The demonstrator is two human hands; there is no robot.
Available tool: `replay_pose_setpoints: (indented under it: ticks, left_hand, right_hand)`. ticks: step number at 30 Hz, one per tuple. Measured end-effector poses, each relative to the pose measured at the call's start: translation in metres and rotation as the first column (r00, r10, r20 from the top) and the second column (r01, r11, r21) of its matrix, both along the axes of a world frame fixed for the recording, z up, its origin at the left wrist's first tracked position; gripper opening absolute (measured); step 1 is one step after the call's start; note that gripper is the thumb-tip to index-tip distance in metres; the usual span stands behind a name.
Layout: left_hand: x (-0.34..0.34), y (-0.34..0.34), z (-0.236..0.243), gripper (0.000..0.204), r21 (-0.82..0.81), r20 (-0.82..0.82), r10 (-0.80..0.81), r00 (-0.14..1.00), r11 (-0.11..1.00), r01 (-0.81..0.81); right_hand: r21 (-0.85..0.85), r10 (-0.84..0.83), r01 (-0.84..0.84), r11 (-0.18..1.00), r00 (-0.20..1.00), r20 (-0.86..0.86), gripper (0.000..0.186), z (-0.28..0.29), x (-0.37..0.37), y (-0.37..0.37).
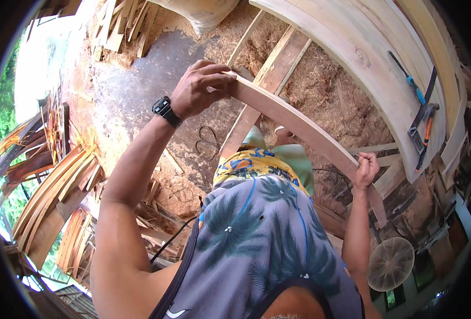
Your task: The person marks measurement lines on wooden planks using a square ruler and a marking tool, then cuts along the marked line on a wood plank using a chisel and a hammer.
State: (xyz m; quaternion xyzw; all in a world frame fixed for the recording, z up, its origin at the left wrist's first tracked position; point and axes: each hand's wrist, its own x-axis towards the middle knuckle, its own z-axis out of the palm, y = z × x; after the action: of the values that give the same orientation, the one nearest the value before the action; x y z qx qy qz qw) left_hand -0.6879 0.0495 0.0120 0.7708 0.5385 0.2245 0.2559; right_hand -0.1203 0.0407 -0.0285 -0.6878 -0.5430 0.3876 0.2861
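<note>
A long, narrow wooden board (294, 119) slants across in front of my body, from the upper middle down to the right. Its far left end is in my left hand (203, 87), thumb and fingers closed round it; a black watch sits on that wrist. Further down the board, my right hand (367, 171) grips its edge, with the board's other end reaching past the hand. Beneath the held board runs a wider timber (283, 61) with pale strips along its sides, crossing above the floor.
A pale wooden bench top (347, 32) curves along the right, bearing a blue-handled tool (417, 90), an orange-handled hammer (428, 130) and a dark try square (416, 133). Stacked boards (49, 202) stand at left. Sawdust and shavings (331, 101) cover the floor. A round fan (391, 264) is lower right.
</note>
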Motion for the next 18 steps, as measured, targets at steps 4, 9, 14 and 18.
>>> replay_pose_setpoints:
  ticks: [4, 9, 14, 18]
  left_hand:
    - [-0.002, -0.008, -0.010, 0.042, -0.084, 0.146, 0.121, 0.982, 0.990, -0.110]
    - [-0.005, -0.001, -0.009, 0.047, -0.130, 0.166, 0.077, 0.983, 0.990, -0.056]
    - [0.005, -0.010, -0.013, 0.067, -0.254, 0.237, 0.365, 0.900, 0.918, -0.306]
    - [0.007, -0.020, -0.032, 0.066, -0.375, 0.401, 0.499, 0.768, 0.854, -0.360]
  right_hand:
    - [-0.030, -0.032, 0.032, 0.999, 0.999, -0.006, 0.017, 0.002, 0.002, 0.000]
    - [-0.040, -0.071, 0.069, 0.997, 0.996, -0.057, 0.018, -0.002, -0.001, 0.000]
    - [-0.033, -0.058, 0.058, 0.998, 0.998, 0.010, 0.018, 0.000, 0.000, 0.003]
    - [-0.069, -0.061, 0.066, 0.995, 0.996, 0.066, 0.018, -0.004, 0.007, 0.004]
